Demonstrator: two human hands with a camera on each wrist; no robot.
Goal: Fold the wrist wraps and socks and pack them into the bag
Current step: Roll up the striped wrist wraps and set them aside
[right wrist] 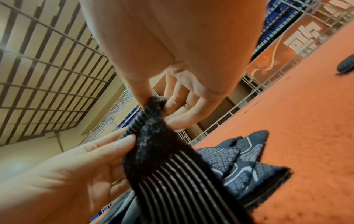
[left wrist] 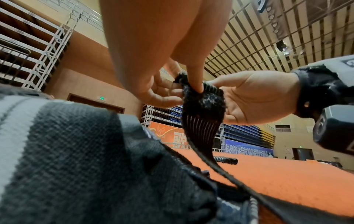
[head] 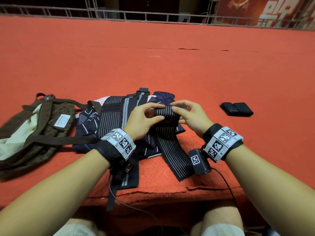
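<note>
A black wrist wrap with thin white stripes (head: 166, 111) is rolled at its top end and held up over the pile. My left hand (head: 162, 112) pinches the roll's left side between thumb and fingers. The right hand (head: 176, 114) pinches its right side. The wrap's loose tail (head: 175, 155) runs down toward the table's front edge. The left wrist view shows my left hand (left wrist: 186, 91) with its thumb pressing the wrap (left wrist: 203, 109). From the right wrist, my right hand (right wrist: 157, 104) nips the wrap's fuzzy end (right wrist: 153, 144). A brown bag (head: 56, 116) lies open at left.
Under my hands sits a pile of dark patterned socks (head: 87, 123) and another striped wrap (head: 110, 116) on the red cloth (head: 170, 68). A folded black wrap (head: 237, 109) lies apart at right. The bag's strap (head: 59, 139) crosses toward the pile. A railing (head: 153, 16) borders the far edge.
</note>
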